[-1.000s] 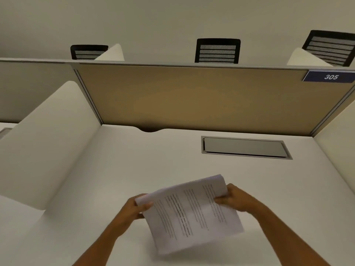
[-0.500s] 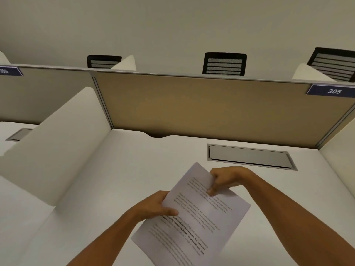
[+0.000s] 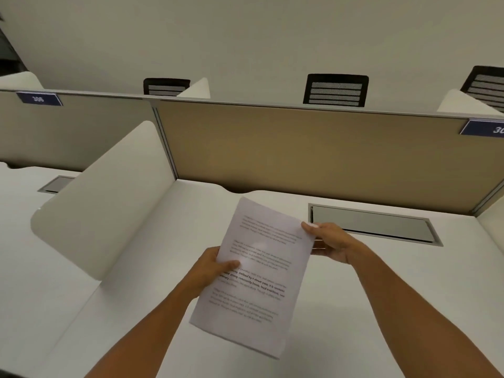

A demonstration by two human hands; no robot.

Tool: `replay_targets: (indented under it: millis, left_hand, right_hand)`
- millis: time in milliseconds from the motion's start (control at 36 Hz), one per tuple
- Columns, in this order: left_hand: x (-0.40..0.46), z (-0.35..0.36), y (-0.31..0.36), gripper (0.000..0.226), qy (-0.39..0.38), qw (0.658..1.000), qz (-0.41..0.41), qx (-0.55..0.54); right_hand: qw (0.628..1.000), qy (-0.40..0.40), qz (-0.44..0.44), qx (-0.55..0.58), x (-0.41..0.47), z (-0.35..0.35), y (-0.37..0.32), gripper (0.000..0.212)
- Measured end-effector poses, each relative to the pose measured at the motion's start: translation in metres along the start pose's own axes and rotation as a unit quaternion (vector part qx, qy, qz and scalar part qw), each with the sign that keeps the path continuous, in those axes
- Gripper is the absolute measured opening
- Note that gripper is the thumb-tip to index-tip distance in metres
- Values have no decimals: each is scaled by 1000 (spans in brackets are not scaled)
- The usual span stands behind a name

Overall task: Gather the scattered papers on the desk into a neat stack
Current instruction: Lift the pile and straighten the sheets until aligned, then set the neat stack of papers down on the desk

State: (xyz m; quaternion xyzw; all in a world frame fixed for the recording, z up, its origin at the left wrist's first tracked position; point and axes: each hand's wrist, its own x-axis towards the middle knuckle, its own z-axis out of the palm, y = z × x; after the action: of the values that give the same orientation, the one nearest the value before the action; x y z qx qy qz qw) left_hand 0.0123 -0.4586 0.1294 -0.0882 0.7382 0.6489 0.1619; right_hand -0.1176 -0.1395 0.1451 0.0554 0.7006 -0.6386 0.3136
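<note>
A stack of white printed papers point(image 3: 261, 274) is held up above the white desk point(image 3: 381, 282), its long side running toward the back panel and its sheets lined up. My left hand point(image 3: 210, 271) grips the stack's left edge, thumb on the printed face. My right hand point(image 3: 331, 241) pinches the right edge near the upper corner. No loose sheets show on the desk surface around the stack.
A tan partition panel point(image 3: 300, 154) closes the back of the desk. A white side divider point(image 3: 109, 197) stands at the left. A grey cable hatch point(image 3: 371, 223) is set into the desk at the back right. Black chair backs point(image 3: 336, 90) show beyond the panel.
The stack has turned from lying crosswise to lengthwise and now sits flatter and straighter. My right hand slid from the top middle to the right edge. The view has shifted right and down.
</note>
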Motion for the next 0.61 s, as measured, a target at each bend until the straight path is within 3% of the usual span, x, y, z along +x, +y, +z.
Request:
replay_targets:
  millis: [83, 278, 472, 611]
  left_hand:
    - [4, -14, 0, 41, 40, 998, 1, -39]
    - [19, -53, 1, 31, 119, 989, -13, -84]
    - [33, -110, -10, 32, 121, 991, -23, -52]
    - [45, -148, -16, 29, 136, 990, -34, -6]
  right_hand:
    - [998, -29, 3, 50, 1, 19, 11, 53]
    - [996, -81, 20, 37, 8, 81, 28, 28]
    - [999, -46, 23, 1, 29, 154, 25, 19]
    - [1000, 23, 0, -8, 61, 203, 27, 21]
